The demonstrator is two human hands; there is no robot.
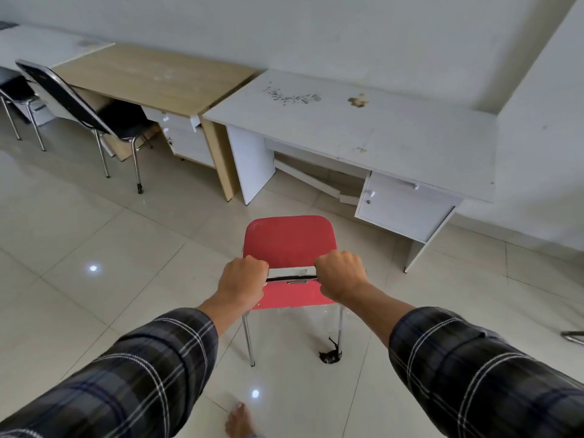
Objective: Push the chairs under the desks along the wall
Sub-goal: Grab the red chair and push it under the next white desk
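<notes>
I see my left hand (243,281) and right hand (339,273), fingers wrapped around the red chair (287,241) back, on glossy tile floor (94,235) facing the stained white desk (363,128) (against the wall (347,36)).

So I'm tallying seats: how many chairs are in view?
3, maybe more: red chair held in front, black chair at the wood desk, another at far left, cropped.
</notes>
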